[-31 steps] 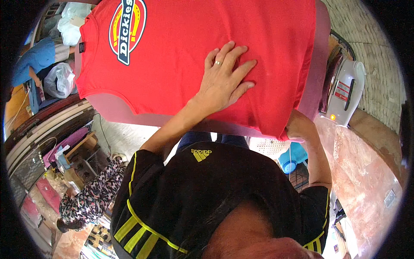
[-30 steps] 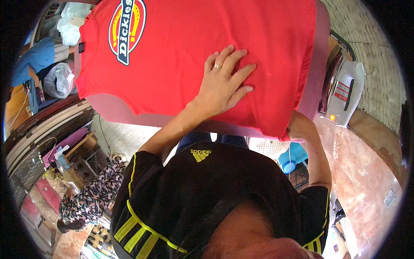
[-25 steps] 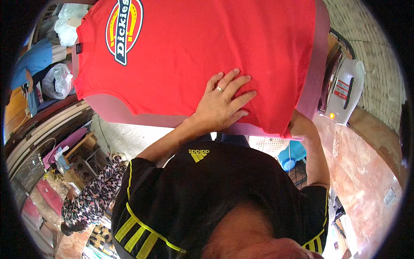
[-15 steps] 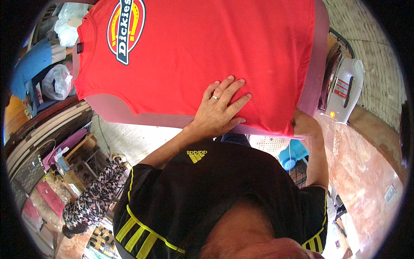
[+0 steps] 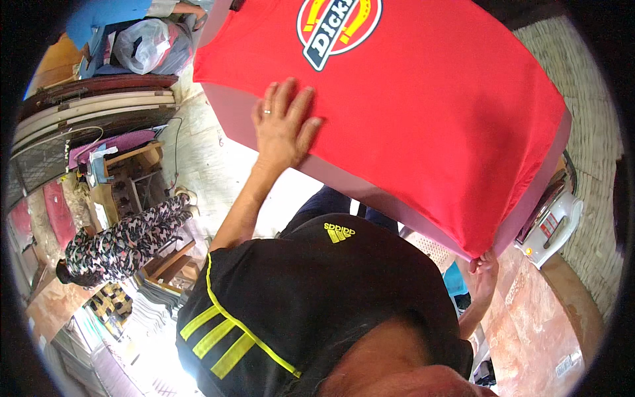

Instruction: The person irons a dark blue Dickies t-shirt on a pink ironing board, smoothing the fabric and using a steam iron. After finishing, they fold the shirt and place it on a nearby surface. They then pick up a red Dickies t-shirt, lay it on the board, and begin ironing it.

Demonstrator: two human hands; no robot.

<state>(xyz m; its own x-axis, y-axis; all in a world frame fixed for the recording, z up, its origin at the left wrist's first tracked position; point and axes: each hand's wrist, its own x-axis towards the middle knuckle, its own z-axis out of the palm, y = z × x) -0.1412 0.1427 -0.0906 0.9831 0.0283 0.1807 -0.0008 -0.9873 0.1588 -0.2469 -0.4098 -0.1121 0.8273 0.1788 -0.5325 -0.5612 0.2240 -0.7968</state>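
A red sleeveless shirt [image 5: 430, 112] with a round printed badge lies spread over a mauve padded ironing board [image 5: 331, 173]. My left hand [image 5: 284, 126], a ring on one finger, rests with its fingers spread at the shirt's near edge, close to the armhole. At the near right corner of the board my right hand [image 5: 484, 264] is closed on the lower corner of the shirt, at the hem. Part of its fingers is hidden by the cloth and the board's edge. To the right of the board stands a white iron [image 5: 549, 225].
A wooden surface [image 5: 562, 99] stretches beyond the board at the right. Another person [image 5: 126, 251] in patterned clothes is at the lower left. Plastic bags [image 5: 142, 46] sit at the upper left, and a blue container [image 5: 455, 281] is below the board.
My left hand has slid left from mid-shirt to the armhole edge. My right hand has come out from beneath the hem and now grips its corner. The view has turned.
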